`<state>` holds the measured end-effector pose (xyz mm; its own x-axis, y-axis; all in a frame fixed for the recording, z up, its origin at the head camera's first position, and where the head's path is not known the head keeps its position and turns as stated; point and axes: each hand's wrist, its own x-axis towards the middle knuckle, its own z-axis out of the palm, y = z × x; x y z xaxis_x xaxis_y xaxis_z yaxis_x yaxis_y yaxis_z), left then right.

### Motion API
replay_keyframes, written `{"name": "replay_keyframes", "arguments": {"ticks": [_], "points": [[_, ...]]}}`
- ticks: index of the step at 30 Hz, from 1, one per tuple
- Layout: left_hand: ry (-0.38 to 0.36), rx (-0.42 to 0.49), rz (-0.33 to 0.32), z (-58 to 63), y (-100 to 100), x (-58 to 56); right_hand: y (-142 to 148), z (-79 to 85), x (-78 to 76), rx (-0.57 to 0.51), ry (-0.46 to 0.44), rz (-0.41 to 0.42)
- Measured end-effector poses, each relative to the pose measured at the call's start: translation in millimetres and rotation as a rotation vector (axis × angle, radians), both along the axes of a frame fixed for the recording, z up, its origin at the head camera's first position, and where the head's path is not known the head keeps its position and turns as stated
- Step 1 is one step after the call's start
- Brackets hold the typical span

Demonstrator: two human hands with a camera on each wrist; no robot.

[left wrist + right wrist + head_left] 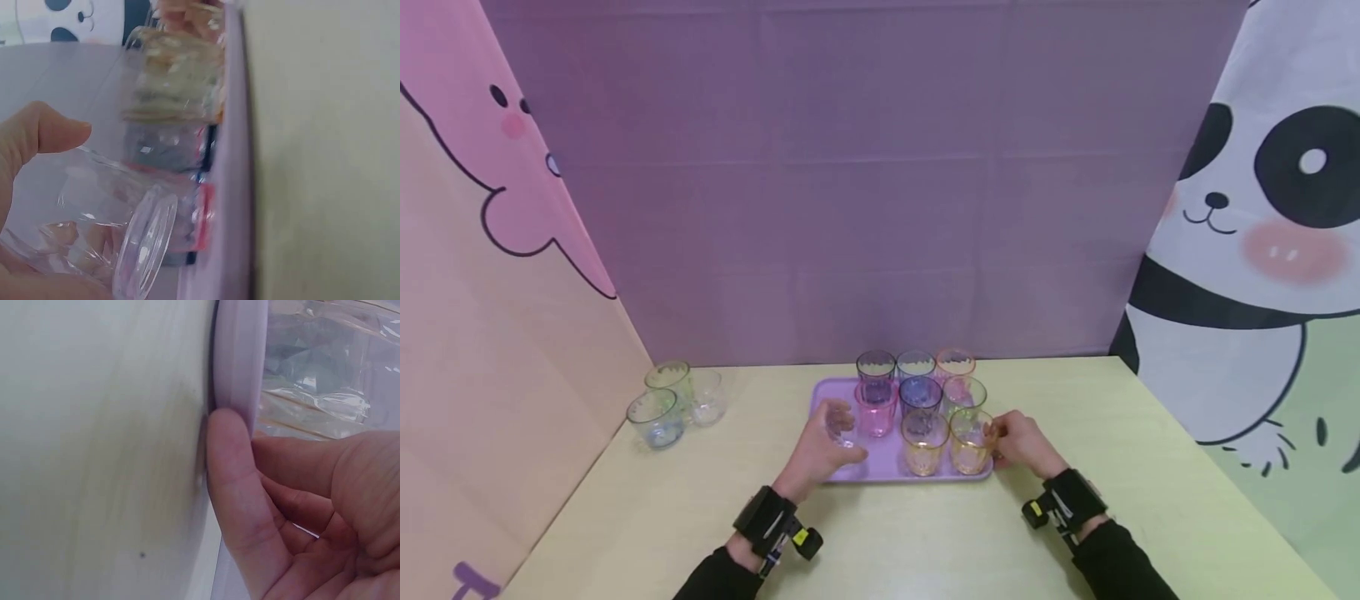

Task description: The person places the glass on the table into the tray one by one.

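Observation:
My left hand (825, 442) is over the front left of the purple tray (876, 468). Between its thumb and fingers it holds a clear glass (103, 215), slightly tilted, its thick base towards the tray. At the tray's front right corner, my right hand (1024, 443) pinches the rim (239, 362), with the thumb (234, 462) against its outer side. A yellow-tinted glass (972, 454) stands right beside those fingers. Another yellow glass (923, 454) is to its left. Behind them are a pink glass (876, 417), a dark blue glass (921, 398) and a green-rimmed glass (964, 396).
In the tray's back row are a dark glass (876, 367), a pale blue glass (916, 363) and an orange-rimmed glass (956, 363). At the table's far left stand a blue-green glass (657, 421), a green glass (668, 379) and a clear glass (706, 400). A purple curtain (880, 183) hangs behind.

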<state>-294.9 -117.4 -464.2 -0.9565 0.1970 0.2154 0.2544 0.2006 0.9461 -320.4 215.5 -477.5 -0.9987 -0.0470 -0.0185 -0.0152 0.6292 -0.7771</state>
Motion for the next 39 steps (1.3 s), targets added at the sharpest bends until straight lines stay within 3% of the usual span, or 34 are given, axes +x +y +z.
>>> {"name": "replay_keyframes", "arguments": {"ticks": [3, 10, 23, 30, 39], "points": [[-0.015, -0.025, 0.003, -7.9, 6.5, -1.9, 0.3, 0.2, -0.4, -0.006, -0.002, 0.001], [-0.060, -0.086, 0.057, -10.7, 18.2, 2.4, -0.7, 0.0, -0.1, -0.022, 0.002, 0.006], [-0.077, -0.100, 0.011, -15.0, 25.0, 6.9, 0.4, -1.6, -1.8, -0.014, -0.005, 0.005], [-0.085, -0.098, -0.046, -18.0, 26.3, 8.3, -0.3, -1.5, 0.0, -0.014, -0.015, 0.004], [-0.088, -0.139, -0.006, -13.0, 28.2, 6.5, 0.0, -1.2, -1.3, -0.016, -0.004, -0.013]]}}
